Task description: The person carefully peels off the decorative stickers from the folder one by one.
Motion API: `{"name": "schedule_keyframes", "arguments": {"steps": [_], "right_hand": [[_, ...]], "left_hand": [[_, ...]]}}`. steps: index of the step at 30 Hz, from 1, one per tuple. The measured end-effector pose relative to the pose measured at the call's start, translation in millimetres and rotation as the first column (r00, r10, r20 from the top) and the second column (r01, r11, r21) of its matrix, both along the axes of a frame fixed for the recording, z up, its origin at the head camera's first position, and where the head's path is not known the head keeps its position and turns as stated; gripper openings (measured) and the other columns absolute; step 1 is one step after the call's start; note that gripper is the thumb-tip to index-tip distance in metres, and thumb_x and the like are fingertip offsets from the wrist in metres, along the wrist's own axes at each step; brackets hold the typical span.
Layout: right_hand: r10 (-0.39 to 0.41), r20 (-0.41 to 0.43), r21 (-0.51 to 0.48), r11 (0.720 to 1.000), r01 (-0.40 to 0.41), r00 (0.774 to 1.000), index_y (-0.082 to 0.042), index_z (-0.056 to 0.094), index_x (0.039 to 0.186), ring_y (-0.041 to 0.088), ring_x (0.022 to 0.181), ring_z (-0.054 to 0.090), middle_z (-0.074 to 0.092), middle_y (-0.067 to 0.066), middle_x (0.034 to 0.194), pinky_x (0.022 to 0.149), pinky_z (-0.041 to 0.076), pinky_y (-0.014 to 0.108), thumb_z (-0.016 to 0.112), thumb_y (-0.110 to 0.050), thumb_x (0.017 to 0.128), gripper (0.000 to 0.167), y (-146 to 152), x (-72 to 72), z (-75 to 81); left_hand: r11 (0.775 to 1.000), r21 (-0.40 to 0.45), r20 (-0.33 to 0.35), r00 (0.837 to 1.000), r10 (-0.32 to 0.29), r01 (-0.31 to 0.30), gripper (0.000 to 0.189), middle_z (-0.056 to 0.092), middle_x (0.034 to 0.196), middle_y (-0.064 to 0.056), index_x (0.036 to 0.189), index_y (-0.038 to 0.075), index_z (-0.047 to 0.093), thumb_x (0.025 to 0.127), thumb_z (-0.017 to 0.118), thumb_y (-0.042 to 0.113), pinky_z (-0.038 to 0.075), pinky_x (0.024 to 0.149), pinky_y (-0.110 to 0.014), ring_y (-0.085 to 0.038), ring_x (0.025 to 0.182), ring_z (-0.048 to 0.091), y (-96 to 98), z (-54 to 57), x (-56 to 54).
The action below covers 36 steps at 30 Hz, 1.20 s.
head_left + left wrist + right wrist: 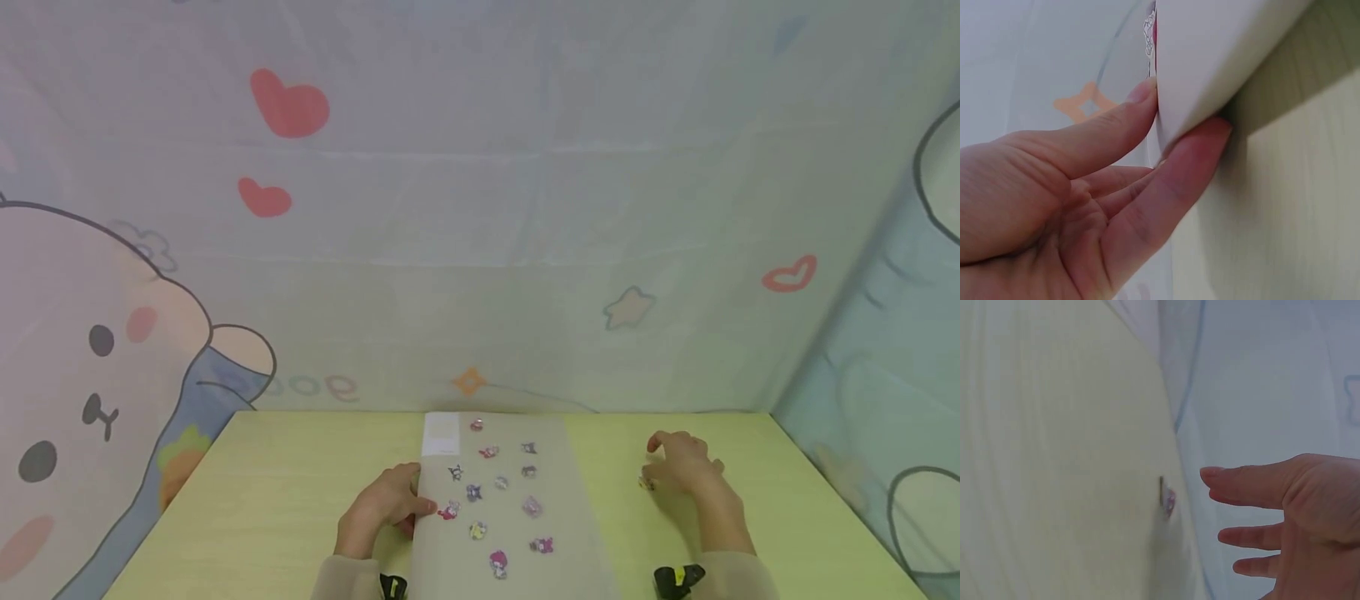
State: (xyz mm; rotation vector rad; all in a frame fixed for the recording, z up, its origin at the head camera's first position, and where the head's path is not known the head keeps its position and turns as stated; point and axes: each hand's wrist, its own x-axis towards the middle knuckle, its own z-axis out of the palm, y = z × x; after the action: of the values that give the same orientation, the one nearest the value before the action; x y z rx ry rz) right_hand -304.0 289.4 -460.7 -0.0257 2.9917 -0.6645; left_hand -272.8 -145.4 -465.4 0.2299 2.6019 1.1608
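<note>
A beige board [555, 467] with small cartoon character stickers [532, 506] spread over its face lies at the middle of the table. My left hand [386, 504] holds the board's left edge. In the left wrist view its thumb [1138, 94] lies on the top side and a finger [1191, 156] goes under the edge. To the right of the board, my right hand [681, 462] hovers over the table with parted fingers. Close to it is a tiny character piece [647, 481]. The right wrist view shows that piece [1168, 499] apart from the fingers [1254, 481], its details blurred.
A white label [441, 434] sits in the board's far left corner. The pale yellow table [300, 467] ends at a printed cloth backdrop [450, 208] behind, with cloth also along both sides.
</note>
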Motion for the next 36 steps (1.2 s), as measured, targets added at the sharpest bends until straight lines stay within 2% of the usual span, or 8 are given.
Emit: {"name": "schedule_keyframes", "arguments": {"steps": [5, 9, 14, 19, 28, 32, 36], "right_hand": [[0.080, -0.059, 0.015, 0.997, -0.079, 0.995, -0.003, 0.058, 0.116, 0.060, 0.114, 0.039, 0.049, 0.033, 0.128, 0.081, 0.034, 0.075, 0.069, -0.022, 0.090, 0.034, -10, 2.1, 10.1], [0.140, -0.095, -0.012, 0.990, -0.142, 0.986, -0.003, 0.059, 0.117, 0.059, 0.116, 0.038, 0.048, 0.033, 0.130, 0.081, 0.040, 0.069, 0.069, -0.021, 0.091, 0.033, -25, 8.6, 21.8], [0.203, -0.124, -0.099, 0.971, -0.216, 0.971, -0.003, 0.060, 0.118, 0.055, 0.124, 0.035, 0.046, 0.030, 0.133, 0.089, 0.040, 0.065, 0.070, -0.018, 0.090, 0.033, -46, 19.3, 33.0], [0.249, -0.136, -0.101, 0.959, -0.263, 0.959, -0.007, 0.061, 0.121, 0.050, 0.129, 0.032, 0.044, 0.025, 0.139, 0.094, 0.039, 0.064, 0.071, -0.018, 0.090, 0.034, -69, 26.7, 38.7], [0.307, -0.127, -0.058, 0.947, -0.316, 0.943, -0.010, 0.065, 0.115, 0.044, 0.126, 0.041, 0.051, 0.018, 0.132, 0.095, 0.042, 0.060, 0.072, -0.015, 0.089, 0.027, -106, 32.6, 35.4], [0.336, -0.127, -0.029, 0.939, -0.343, 0.933, -0.010, 0.068, 0.108, 0.045, 0.122, 0.044, 0.055, 0.018, 0.128, 0.094, 0.040, 0.063, 0.074, -0.014, 0.086, 0.023, -123, 34.1, 31.1], [0.355, -0.128, 0.012, 0.934, -0.356, 0.926, -0.011, 0.071, 0.102, 0.047, 0.120, 0.045, 0.057, 0.020, 0.125, 0.091, 0.039, 0.068, 0.077, -0.014, 0.082, 0.021, -140, 34.2, 26.1]], "left_hand": [[1.000, 0.005, 0.000, 1.000, -0.002, 0.002, 0.034, 0.062, 0.075, -0.009, 0.114, -0.003, 0.054, 0.087, 0.073, 0.005, 0.054, 0.062, -0.033, -0.022, 0.053, 0.065, -0.5, -0.7, -0.6], [1.000, 0.016, 0.004, 1.000, -0.001, 0.001, 0.037, 0.062, 0.074, -0.009, 0.117, -0.003, 0.053, 0.087, 0.073, 0.005, 0.054, 0.062, -0.033, -0.022, 0.053, 0.066, -0.1, -1.3, -0.9], [1.000, -0.002, 0.005, 1.000, -0.001, 0.001, 0.044, 0.062, 0.074, -0.008, 0.123, -0.004, 0.052, 0.087, 0.074, 0.006, 0.054, 0.066, -0.035, -0.021, 0.053, 0.065, -0.4, -1.2, -0.7], [1.000, -0.005, 0.001, 1.000, 0.000, 0.001, 0.044, 0.063, 0.074, -0.008, 0.123, -0.005, 0.052, 0.087, 0.073, 0.006, 0.054, 0.067, -0.036, -0.021, 0.053, 0.065, -1.4, -0.7, 0.4], [1.000, 0.012, -0.007, 1.000, -0.020, 0.020, 0.036, 0.063, 0.075, -0.008, 0.116, -0.005, 0.054, 0.087, 0.073, 0.005, 0.054, 0.064, -0.035, -0.022, 0.054, 0.065, -0.1, -2.4, -2.6], [0.999, 0.028, -0.014, 1.000, -0.027, 0.028, 0.028, 0.063, 0.072, -0.009, 0.109, -0.002, 0.056, 0.087, 0.073, 0.005, 0.055, 0.063, -0.036, -0.022, 0.053, 0.066, -1.5, -4.8, -2.9], [0.999, 0.026, -0.022, 0.999, -0.025, 0.026, 0.030, 0.063, 0.072, -0.009, 0.111, -0.003, 0.057, 0.087, 0.073, 0.005, 0.055, 0.065, -0.036, -0.023, 0.053, 0.066, -3.0, -4.1, -2.0]]}}
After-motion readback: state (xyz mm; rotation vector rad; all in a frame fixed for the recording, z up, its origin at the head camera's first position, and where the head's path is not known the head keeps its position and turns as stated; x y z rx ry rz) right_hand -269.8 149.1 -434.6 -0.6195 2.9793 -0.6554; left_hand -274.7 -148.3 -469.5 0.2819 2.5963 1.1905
